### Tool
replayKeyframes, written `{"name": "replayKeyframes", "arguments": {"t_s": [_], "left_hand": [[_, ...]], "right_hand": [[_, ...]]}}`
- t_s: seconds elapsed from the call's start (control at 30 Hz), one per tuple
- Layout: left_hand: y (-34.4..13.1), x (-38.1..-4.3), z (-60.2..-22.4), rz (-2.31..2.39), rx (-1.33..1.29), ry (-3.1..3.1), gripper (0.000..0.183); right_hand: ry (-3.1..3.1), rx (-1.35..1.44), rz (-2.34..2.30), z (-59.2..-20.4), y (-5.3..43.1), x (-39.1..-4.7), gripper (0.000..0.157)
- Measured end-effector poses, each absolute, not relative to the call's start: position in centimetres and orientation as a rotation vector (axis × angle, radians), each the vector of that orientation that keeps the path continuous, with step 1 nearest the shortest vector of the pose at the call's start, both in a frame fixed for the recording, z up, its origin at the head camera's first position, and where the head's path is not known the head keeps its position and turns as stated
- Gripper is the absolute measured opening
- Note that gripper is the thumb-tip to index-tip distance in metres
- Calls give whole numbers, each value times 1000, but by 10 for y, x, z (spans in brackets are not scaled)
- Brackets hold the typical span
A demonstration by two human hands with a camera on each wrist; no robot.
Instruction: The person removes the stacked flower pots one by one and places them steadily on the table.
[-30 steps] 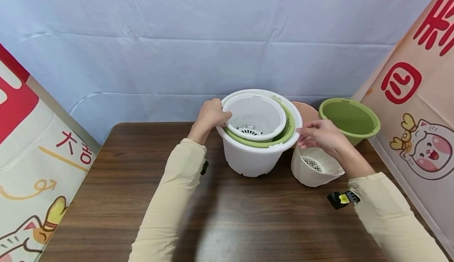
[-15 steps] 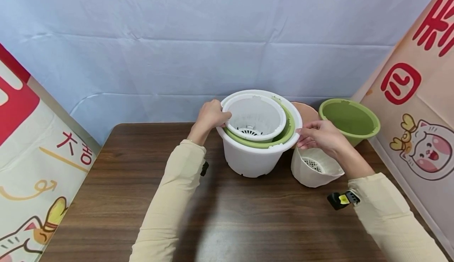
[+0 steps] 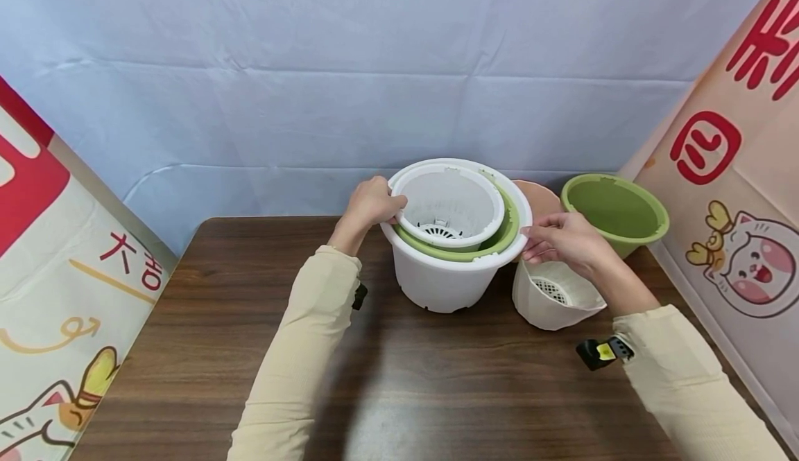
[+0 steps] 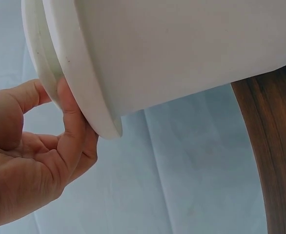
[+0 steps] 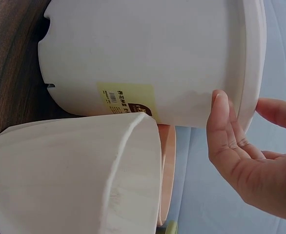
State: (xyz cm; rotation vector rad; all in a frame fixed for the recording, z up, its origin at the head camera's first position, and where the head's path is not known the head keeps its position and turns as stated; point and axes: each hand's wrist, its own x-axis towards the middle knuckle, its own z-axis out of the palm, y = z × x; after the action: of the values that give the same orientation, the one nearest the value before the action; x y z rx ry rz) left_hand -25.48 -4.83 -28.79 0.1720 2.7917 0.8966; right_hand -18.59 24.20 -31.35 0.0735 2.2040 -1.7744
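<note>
In the head view, a large white flowerpot [image 3: 431,284] stands upright on the table. Nested in it are a green flowerpot [image 3: 510,229] and, innermost, a smaller white flowerpot [image 3: 452,201] with a slotted bottom. My left hand [image 3: 370,202] pinches the left rim of the smaller white pot, thumb on the rim; in the left wrist view the fingers [image 4: 73,129] lie between and against the two rims. At the opposite side my right hand [image 3: 564,239] holds the large pot's rim, thumb on the edge and fingers under the lip [image 5: 253,58].
Close by on the right is a cream faceted pot [image 3: 546,308] with a perforated bottom. Behind it stand a terracotta-pink pot [image 3: 537,196] and another green pot [image 3: 646,229]. A pale blue cloth [image 3: 281,114] hangs behind the wooden table [image 3: 262,294]; printed panels [image 3: 718,239] flank it.
</note>
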Motion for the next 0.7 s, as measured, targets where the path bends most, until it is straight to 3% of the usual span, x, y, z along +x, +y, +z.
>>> {"name": "replayKeyframes", "arguments": {"t_s": [0.7], "left_hand": [[-51, -258, -286, 1074, 170, 2651, 33]], "right_hand": [[2226, 39, -1727, -312, 239, -187, 22]]}}
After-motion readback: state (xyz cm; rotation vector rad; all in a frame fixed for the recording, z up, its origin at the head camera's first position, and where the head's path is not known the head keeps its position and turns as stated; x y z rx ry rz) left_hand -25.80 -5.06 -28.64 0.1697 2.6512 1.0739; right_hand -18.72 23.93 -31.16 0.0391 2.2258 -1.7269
